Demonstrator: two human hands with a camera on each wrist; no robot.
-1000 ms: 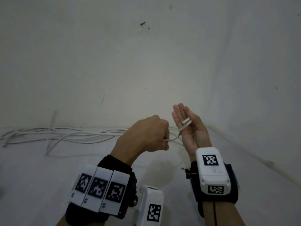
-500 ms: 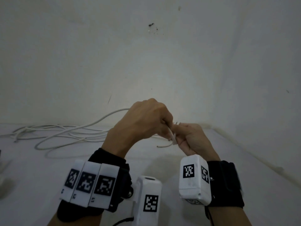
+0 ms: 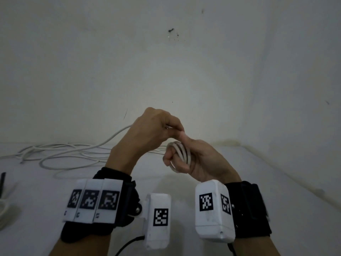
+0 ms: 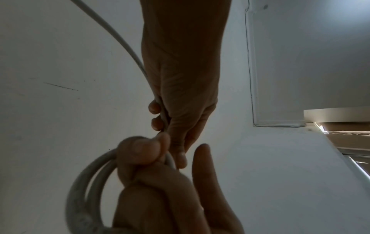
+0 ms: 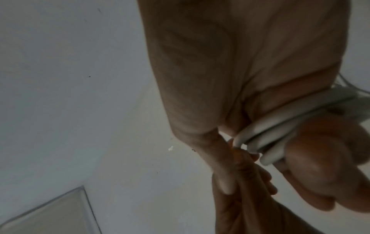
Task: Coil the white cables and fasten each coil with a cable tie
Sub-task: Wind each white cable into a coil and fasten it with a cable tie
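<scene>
A white cable [image 3: 73,152] lies in loose loops on the white table [image 3: 239,172] at the back left. One strand rises to my left hand [image 3: 172,129], which pinches it just above my right hand [image 3: 175,157]. Several turns of the cable form a small coil [image 3: 181,151] wrapped around the curled fingers of my right hand. In the left wrist view the left hand [image 4: 162,117] grips the strand [image 4: 120,39], and the coil [image 4: 80,190] hangs off the right hand below it. The right wrist view has the coil turns [image 5: 280,131] across the right fingers [image 5: 320,150]. No cable tie is in view.
Walls close the table in at the back and on the right, meeting in a corner [image 3: 230,143]. More white cable [image 3: 3,209] and a dark upright object [image 3: 2,182] sit at the left edge of the table.
My right hand went from an open palm with the cable across it to curled fingers with turns wound round them. The left hand lifted the strand up over the right hand.
</scene>
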